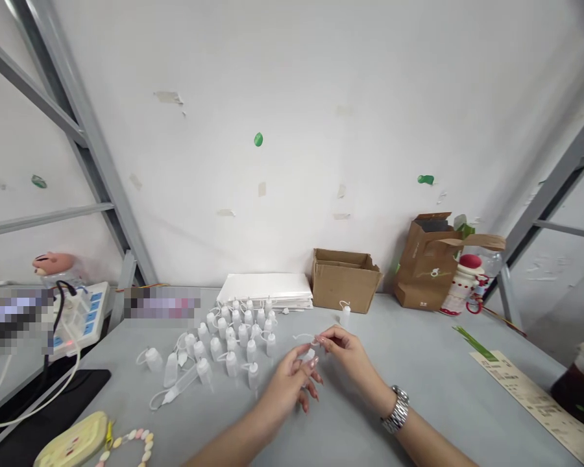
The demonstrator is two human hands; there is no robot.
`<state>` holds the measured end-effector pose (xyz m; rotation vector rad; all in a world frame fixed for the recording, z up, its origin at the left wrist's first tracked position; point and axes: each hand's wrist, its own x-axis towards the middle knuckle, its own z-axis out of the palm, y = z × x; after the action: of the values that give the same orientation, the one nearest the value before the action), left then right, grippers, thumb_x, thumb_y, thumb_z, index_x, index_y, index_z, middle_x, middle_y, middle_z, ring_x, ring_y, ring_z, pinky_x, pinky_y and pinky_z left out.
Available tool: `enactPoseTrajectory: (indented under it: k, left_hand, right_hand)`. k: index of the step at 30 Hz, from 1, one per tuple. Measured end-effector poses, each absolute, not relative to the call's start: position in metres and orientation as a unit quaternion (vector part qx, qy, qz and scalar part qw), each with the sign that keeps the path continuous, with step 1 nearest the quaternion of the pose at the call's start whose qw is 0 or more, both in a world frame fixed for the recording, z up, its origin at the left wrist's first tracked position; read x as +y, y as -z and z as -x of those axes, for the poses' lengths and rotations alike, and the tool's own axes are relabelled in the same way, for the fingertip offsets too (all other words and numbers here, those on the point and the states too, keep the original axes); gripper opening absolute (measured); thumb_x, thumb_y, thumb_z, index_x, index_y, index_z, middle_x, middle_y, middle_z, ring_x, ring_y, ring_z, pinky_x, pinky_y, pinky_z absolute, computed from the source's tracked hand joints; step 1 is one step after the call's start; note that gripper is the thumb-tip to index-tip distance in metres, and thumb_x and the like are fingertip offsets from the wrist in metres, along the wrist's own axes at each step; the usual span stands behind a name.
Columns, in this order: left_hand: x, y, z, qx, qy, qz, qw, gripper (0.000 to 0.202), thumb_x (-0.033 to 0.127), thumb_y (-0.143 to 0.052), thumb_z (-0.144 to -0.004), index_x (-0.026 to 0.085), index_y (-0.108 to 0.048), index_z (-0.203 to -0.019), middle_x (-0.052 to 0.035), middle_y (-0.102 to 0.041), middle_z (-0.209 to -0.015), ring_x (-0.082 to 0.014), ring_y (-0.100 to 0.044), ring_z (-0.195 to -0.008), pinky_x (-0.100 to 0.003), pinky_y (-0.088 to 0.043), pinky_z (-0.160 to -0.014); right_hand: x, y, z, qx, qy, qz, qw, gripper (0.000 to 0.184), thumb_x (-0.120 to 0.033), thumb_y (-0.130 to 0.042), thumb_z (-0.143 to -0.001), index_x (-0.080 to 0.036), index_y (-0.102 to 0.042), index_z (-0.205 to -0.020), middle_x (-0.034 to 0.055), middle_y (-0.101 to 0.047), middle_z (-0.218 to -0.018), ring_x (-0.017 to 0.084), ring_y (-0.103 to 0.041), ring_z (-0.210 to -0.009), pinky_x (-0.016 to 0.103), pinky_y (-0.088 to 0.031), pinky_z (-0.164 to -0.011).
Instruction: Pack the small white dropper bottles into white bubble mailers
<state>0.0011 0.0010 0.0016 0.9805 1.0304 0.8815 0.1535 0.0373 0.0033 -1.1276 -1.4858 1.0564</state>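
Observation:
My left hand [288, 383] and my right hand [346, 353] meet over the middle of the grey table [418, 363]. Together they pinch a small translucent dropper bottle [310, 355] with a thin looped cap strap [302, 337]. The left hand's fingers curl round the bottle's body. The right hand's fingertips pinch at its top, and a metal watch [396, 408] sits on that wrist. Left of the hands stand several more small white bottles [238, 331] in a cluster, some lying on their sides [175, 379]. One lone bottle [344, 315] stands by the cardboard box.
An open cardboard box [343, 279], a brown paper bag [425, 263] and a stack of white sheets [267, 288] line the wall. A power strip [80, 314] with cables is at the left, a yellow pouch [73, 444] at the front left, a drink cup [581, 386] at the right.

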Motion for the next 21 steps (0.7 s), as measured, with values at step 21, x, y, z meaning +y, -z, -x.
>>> enactPoseTrajectory:
  k: [21]
  left_hand:
    - [0.003,-0.010,0.003,0.438,-0.422,-0.486,0.628,0.081,0.068,-0.059,-0.059,0.015,-0.049,-0.119,0.0029,-0.052,-0.064,-0.0092,-0.050,-0.047,-0.018,-0.029,-0.034]
  right_hand:
    - [0.011,-0.010,-0.149,-0.824,-0.146,0.361,0.411,0.021,-0.020,-0.044,-0.089,-0.024,-0.062,-0.100,0.0060,-0.059,-0.089,0.018,-0.052,-0.084,0.033,-0.045,-0.077]
